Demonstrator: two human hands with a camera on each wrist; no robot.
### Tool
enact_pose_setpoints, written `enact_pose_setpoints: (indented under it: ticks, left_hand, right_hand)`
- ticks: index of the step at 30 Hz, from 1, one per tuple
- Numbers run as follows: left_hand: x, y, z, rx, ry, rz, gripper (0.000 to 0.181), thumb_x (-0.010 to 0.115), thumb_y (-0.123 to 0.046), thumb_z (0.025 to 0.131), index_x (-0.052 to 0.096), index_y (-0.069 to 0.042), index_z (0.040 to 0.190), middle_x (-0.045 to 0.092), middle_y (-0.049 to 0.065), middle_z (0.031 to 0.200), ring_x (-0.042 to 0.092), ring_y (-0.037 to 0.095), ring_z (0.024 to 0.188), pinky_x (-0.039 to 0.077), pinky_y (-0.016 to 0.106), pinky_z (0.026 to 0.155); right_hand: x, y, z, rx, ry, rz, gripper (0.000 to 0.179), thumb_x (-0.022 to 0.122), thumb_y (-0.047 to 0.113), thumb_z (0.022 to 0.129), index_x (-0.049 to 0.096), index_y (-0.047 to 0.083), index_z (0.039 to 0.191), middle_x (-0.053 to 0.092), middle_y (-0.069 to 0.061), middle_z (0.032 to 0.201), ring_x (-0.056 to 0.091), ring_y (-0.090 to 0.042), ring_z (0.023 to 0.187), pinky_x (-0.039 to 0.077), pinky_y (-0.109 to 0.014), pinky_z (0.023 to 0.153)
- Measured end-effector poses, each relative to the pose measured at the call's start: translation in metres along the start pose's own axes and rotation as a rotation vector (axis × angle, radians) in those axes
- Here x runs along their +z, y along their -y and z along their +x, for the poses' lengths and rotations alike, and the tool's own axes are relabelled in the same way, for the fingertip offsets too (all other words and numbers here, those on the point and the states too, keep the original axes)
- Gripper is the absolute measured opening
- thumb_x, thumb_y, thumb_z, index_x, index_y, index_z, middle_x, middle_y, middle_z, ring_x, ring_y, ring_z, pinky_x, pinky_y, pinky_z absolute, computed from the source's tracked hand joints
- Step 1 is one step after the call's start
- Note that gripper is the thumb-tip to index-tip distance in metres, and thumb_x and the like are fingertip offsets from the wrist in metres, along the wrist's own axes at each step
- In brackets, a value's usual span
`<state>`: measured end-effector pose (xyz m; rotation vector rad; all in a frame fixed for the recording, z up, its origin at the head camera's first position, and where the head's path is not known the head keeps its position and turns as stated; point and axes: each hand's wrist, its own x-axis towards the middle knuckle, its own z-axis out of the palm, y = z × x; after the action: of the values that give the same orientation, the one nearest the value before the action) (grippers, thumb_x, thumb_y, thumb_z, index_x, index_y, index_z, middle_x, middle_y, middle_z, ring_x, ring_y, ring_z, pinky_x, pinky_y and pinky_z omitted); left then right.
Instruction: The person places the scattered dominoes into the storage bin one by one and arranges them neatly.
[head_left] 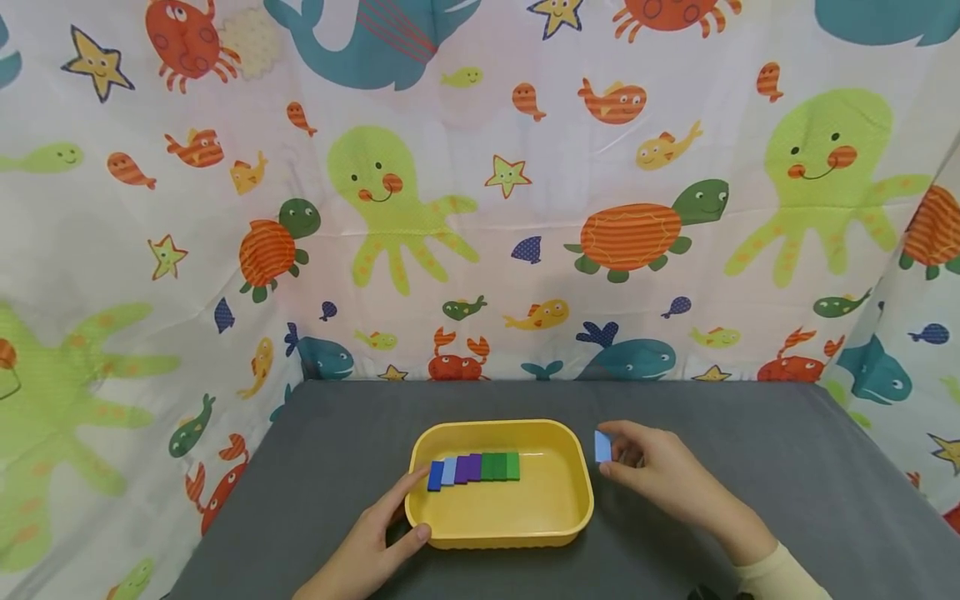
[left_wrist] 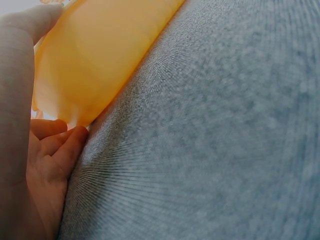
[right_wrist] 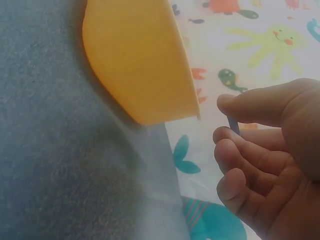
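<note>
A yellow plastic tray (head_left: pixel 517 533) stands on the grey tabletop. In it, a row of small flat tiles (head_left: pixel 462 469) runs from dark blue and light blue through purple to green. My left hand (head_left: pixel 372 533) holds the tray's left end, thumb at the near corner rim and a finger reaching over the rim beside the dark blue tile (head_left: pixel 435 477). The left wrist view has its other fingers (left_wrist: pixel 70 147) low against the tray wall. Right of the tray, my right hand (head_left: pixel 660 467) pinches a light blue tile (head_left: pixel 603 447) between thumb and fingers, above the table.
Grey cloth (head_left: pixel 345 417) covers the table. Behind it and along both sides hangs a white curtain (head_left: pixel 480 308) printed with sea animals. A small dark object (head_left: pixel 708 592) shows at the bottom edge, near the right sleeve (head_left: pixel 780 575).
</note>
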<state>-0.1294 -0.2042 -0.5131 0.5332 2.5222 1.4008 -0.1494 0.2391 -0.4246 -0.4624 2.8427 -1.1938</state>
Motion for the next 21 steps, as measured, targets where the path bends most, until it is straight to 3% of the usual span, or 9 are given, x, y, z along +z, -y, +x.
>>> enact_pose_setpoints:
  ticks: [10,17,21]
  left_hand:
    - [0.0,0.001,0.0,0.005,-0.012,0.005,0.069,0.068,-0.04,0.11,0.038,-0.032,0.171,0.037,-0.005,0.175,0.044,0.023,0.155,0.037,0.019,0.114]
    - [-0.001,-0.002,-0.002,0.004,-0.005,0.023,0.067,0.066,-0.04,0.111,0.037,-0.03,0.171,0.038,0.0,0.175,0.044,0.03,0.155,0.042,0.029,0.117]
    - [-0.001,-0.002,-0.001,0.009,-0.004,0.025,0.067,0.066,-0.04,0.111,0.037,-0.03,0.171,0.038,0.0,0.175,0.044,0.029,0.156,0.041,0.026,0.116]
  right_hand:
    - [0.004,0.012,0.01,-0.03,0.026,0.033,0.05,0.085,0.023,0.097,0.069,0.003,0.141,0.067,0.003,0.093,0.064,-0.017,0.082,0.058,-0.029,0.067]
    - [0.011,0.023,0.02,-0.06,0.066,0.053,0.049,0.083,0.023,0.1,0.068,0.002,0.141,0.067,0.002,0.095,0.064,-0.019,0.082,0.057,-0.029,0.067]
    - [0.015,0.028,0.027,-0.075,0.08,0.042,0.049,0.083,0.023,0.1,0.068,0.002,0.141,0.067,0.003,0.095,0.064,-0.019,0.082,0.058,-0.029,0.068]
